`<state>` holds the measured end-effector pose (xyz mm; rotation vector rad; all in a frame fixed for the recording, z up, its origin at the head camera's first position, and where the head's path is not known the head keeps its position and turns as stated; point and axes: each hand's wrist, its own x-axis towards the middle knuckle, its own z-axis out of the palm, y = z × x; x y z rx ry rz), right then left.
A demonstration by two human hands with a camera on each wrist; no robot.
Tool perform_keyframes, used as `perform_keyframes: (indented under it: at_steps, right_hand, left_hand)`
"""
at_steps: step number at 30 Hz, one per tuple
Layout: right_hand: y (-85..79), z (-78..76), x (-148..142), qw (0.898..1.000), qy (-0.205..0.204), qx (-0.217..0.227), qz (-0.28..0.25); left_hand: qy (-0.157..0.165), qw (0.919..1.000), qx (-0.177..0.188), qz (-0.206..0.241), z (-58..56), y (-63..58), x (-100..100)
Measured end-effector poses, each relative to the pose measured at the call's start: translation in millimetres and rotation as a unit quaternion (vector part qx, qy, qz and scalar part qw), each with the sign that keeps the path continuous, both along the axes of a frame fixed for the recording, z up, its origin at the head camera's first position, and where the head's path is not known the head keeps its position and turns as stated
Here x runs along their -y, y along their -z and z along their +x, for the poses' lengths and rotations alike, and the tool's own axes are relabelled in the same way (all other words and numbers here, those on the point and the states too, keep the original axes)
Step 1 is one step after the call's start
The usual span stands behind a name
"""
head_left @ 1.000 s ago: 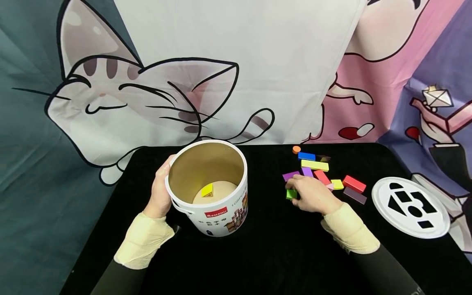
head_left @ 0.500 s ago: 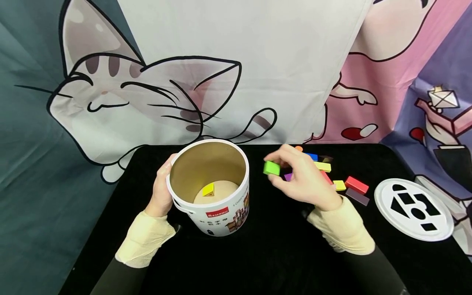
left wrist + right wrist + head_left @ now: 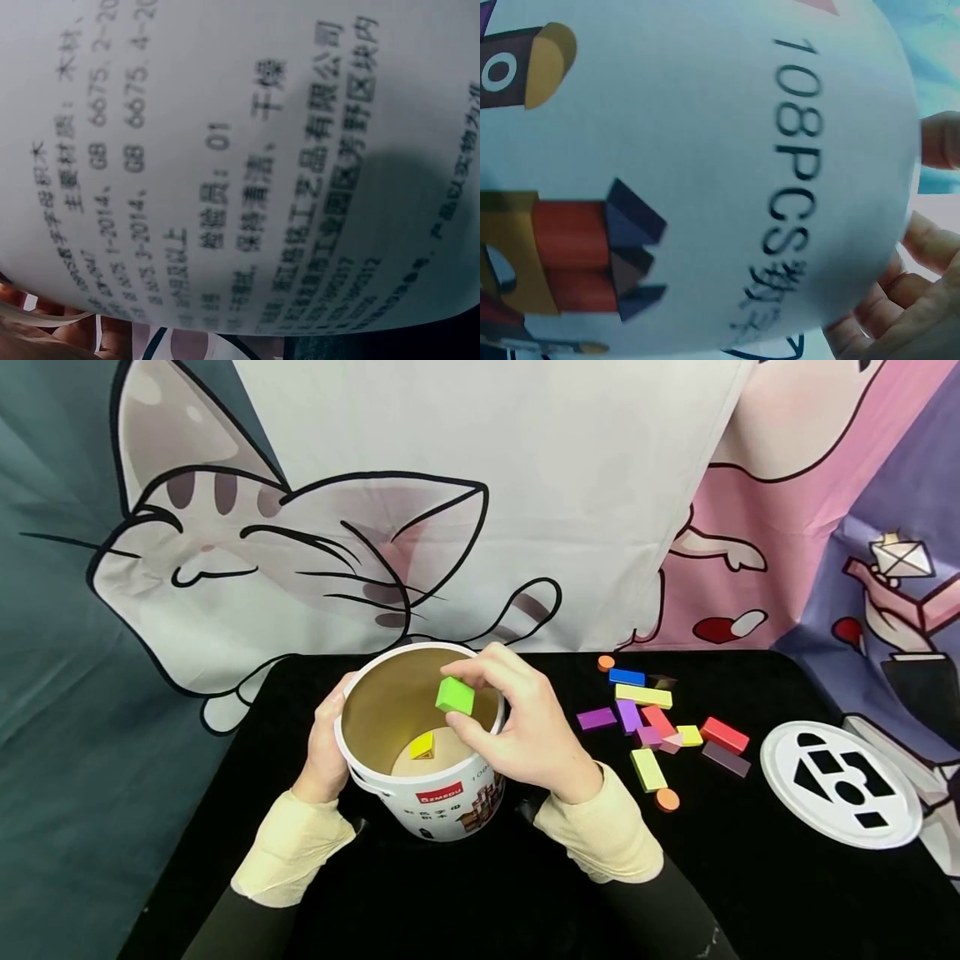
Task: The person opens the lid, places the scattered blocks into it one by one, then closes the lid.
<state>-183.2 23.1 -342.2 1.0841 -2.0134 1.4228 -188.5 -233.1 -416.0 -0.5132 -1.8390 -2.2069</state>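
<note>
A white bucket (image 3: 450,810) with printed sides and a tan inside stands tilted on the black tabletop. My left hand (image 3: 324,752) holds its left side near the rim; in the left wrist view, the printed wall fills most of the picture, and several fingers (image 3: 112,335) show at the lower left. Between thumb and fingertips, my right hand (image 3: 528,727) pinches a green cube (image 3: 454,695) over the bucket's opening. A yellow triangular block (image 3: 422,746) lies on the bucket's bottom. The right wrist view shows the printed wall (image 3: 705,150) beside my right fingers, but no cube.
Several coloured blocks lie right of the bucket, among them a purple one (image 3: 597,718), a long yellow one (image 3: 643,696), a red one (image 3: 724,735) and an orange disc (image 3: 667,800). Farther right lies a white lid (image 3: 783,793) with shaped holes. A cartoon curtain (image 3: 585,510) hangs behind.
My right hand has picked up the green cube from among the blocks and carried it left, over the bucket. The left hand and the bucket stay nearly in place.
</note>
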Motion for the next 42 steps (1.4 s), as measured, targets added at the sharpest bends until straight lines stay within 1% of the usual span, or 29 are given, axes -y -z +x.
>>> perform_keyframes:
  at_steps: [4, 8, 13, 19, 26, 31, 36, 39, 42]
  right_hand:
    - [4.8, -1.3, 5, 1.0, -0.004, 0.001, 0.002]
    - [7.4, -3.2, 10, 1.0, 0.006, -0.01, 0.013]
    - [9.0, -4.9, 15, 0.999, 0.017, -0.02, 0.033]
    - [9.9, -6.2, 16, 0.999, 0.018, -0.021, 0.042]
    - [10.6, -6.8, 18, 0.998, 0.019, -0.019, 0.052]
    - [9.3, -6.4, 19, 0.998, 0.024, -0.024, 0.052]
    - [8.4, -4.9, 19, 0.998, 0.027, -0.021, 0.057]
    - [6.6, -5.5, 18, 0.997, 0.029, -0.025, 0.07]
    - [2.1, -8.9, 20, 0.994, 0.031, -0.04, 0.093]
  left_hand:
    - [0.001, 1.0, 0.008, 0.003, 1.4, 1.7, -2]
    - [-0.001, 1.0, 0.008, 0.0, 1.2, 2.5, -3]
    - [-0.003, 0.9999, 0.002, -0.01, 0.4, 0.0, -3]
    - [-0.008, 0.9998, 0.005, -0.016, 0.2, -3.4, -3]
    - [-0.01, 0.9999, 0.002, 0.006, 0.6, -1.2, -1]
    - [-0.016, 0.9998, 0.008, 0.012, -0.2, -2.4, -2]
    - [-0.012, 0.9999, 0.008, 0.008, -0.9, -2.6, -2]
    - [-0.008, 0.9999, 0.006, -0.002, 0.0, -2.3, -1]
    - [-0.009, 0.9999, 0.008, -0.006, 1.4, -2.5, 0]
